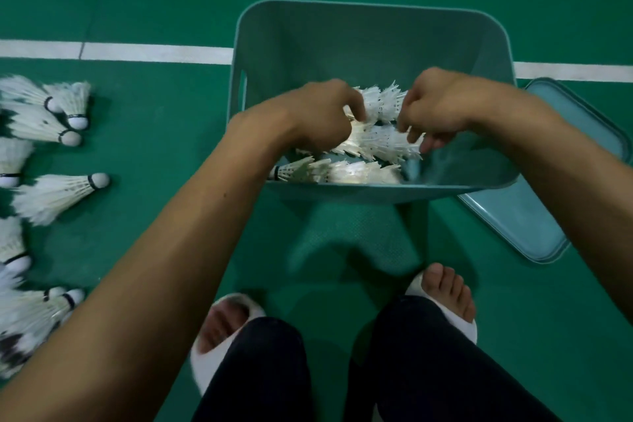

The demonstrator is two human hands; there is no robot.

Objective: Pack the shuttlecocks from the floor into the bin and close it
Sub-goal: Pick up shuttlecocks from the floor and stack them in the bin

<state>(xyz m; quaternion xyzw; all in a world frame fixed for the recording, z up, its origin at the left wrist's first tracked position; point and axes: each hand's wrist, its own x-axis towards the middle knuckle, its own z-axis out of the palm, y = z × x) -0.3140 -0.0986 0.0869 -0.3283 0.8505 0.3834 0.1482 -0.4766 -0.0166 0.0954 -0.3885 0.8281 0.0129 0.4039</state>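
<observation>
A teal plastic bin (pixel 370 31) stands open on the green court floor in front of me. Inside it lie several white feather shuttlecocks (pixel 342 173) in stacked rows. Both my hands are down in the bin. My left hand (pixel 325 113) and my right hand (pixel 435 106) each pinch an end of a row of nested shuttlecocks (pixel 383 101) held between them, just above the ones lying on the bottom. Several more shuttlecocks (pixel 58 195) lie on the floor at the left.
The bin's teal lid (pixel 534 216) lies flat on the floor to the right, partly under the bin's corner. A white court line (pixel 137 52) runs across behind the bin. My feet in white sandals (pixel 219 353) stand just before the bin.
</observation>
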